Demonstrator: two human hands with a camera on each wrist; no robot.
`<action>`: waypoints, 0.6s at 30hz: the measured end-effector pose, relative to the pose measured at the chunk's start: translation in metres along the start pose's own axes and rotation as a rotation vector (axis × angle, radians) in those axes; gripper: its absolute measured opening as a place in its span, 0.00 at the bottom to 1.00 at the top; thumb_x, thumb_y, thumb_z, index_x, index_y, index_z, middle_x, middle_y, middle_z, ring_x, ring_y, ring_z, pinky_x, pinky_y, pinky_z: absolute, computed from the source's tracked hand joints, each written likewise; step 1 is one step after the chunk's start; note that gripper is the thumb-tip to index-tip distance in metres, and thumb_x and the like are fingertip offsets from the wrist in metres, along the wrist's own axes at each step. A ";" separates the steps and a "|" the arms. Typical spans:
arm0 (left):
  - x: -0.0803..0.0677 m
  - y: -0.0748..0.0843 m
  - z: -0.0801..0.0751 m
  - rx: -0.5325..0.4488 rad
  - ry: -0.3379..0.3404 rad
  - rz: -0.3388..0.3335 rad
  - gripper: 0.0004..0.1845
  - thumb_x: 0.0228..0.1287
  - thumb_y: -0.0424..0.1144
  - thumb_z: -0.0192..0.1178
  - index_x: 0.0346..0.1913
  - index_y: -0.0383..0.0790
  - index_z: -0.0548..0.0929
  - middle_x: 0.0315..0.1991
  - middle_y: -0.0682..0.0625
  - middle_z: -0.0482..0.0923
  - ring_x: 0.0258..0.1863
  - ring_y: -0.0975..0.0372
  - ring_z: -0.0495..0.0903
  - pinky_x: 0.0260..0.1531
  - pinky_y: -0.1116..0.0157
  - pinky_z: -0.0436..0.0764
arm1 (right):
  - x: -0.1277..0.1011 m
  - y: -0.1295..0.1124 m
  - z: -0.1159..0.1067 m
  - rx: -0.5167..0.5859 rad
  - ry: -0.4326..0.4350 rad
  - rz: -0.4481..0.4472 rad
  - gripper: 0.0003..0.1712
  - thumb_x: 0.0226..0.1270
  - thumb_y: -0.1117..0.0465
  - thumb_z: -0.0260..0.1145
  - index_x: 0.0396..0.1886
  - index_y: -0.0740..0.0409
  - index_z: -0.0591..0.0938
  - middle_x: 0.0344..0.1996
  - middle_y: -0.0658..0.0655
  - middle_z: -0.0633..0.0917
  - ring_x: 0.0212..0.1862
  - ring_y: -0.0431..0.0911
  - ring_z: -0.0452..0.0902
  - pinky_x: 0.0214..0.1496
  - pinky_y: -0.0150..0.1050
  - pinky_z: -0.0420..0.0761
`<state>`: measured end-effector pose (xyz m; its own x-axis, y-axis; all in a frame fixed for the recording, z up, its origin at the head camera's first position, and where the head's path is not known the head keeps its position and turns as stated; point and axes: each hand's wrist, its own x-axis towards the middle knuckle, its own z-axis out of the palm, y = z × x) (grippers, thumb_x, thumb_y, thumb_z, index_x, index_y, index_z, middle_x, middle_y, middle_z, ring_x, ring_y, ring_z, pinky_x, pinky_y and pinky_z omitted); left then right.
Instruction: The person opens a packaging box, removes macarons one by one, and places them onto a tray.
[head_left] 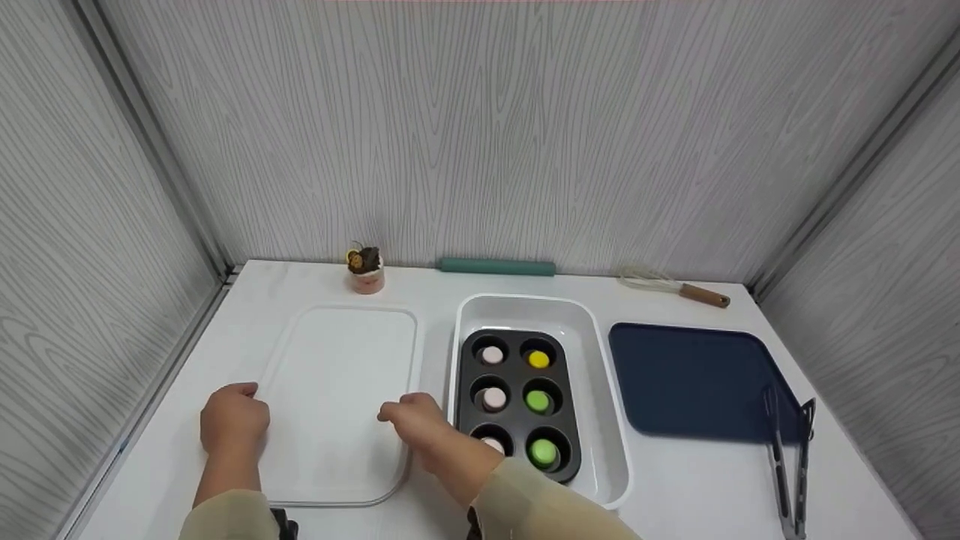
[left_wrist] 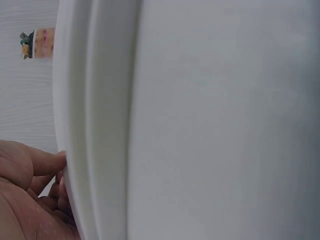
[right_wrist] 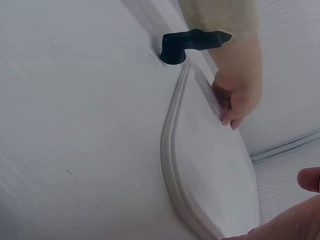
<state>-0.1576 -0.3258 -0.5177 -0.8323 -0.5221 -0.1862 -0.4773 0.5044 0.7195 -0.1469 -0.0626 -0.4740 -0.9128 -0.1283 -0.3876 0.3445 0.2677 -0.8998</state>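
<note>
No readable writing anywhere. The white tray [head_left: 337, 397] lay flat on the table [head_left: 675, 487], left hand [head_left: 234, 421] curled onto its left rim, right hand [head_left: 420, 426] gripping the right rim, muffin pan [head_left: 517, 401] just beyond.

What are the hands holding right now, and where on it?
Both grip the white tray: the left hand at its left edge, the right hand at its right edge.

Open table [head_left: 442, 289] lies far of the white tray [head_left: 337, 375]; a cup [head_left: 366, 271] stands far-left, and the white bin [head_left: 600, 390] blocks its right side.
</note>
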 end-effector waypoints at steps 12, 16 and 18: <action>-0.025 0.033 0.007 -0.135 0.070 0.154 0.26 0.74 0.33 0.61 0.70 0.26 0.76 0.66 0.28 0.73 0.66 0.33 0.71 0.62 0.39 0.72 | -0.020 -0.034 -0.063 0.243 -0.154 -0.098 0.39 0.76 0.56 0.63 0.74 0.80 0.66 0.75 0.74 0.67 0.79 0.69 0.57 0.78 0.57 0.63; -0.043 0.061 0.006 -0.171 -0.029 0.256 0.26 0.74 0.37 0.65 0.71 0.30 0.77 0.65 0.33 0.76 0.63 0.40 0.74 0.58 0.46 0.77 | -0.026 -0.043 -0.114 0.249 -0.228 -0.179 0.39 0.83 0.55 0.56 0.77 0.82 0.60 0.77 0.78 0.62 0.80 0.70 0.53 0.80 0.57 0.59; -0.054 0.073 0.006 -0.184 -0.078 0.292 0.27 0.74 0.38 0.66 0.71 0.33 0.78 0.64 0.35 0.78 0.61 0.44 0.76 0.54 0.51 0.78 | -0.027 -0.045 -0.142 0.238 -0.239 -0.218 0.38 0.85 0.56 0.52 0.77 0.84 0.57 0.77 0.80 0.60 0.80 0.70 0.52 0.80 0.57 0.56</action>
<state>-0.1497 -0.2570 -0.4587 -0.9487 -0.3163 0.0000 -0.1630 0.4889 0.8570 -0.1685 0.0643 -0.3943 -0.9030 -0.3839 -0.1928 0.2149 -0.0151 -0.9765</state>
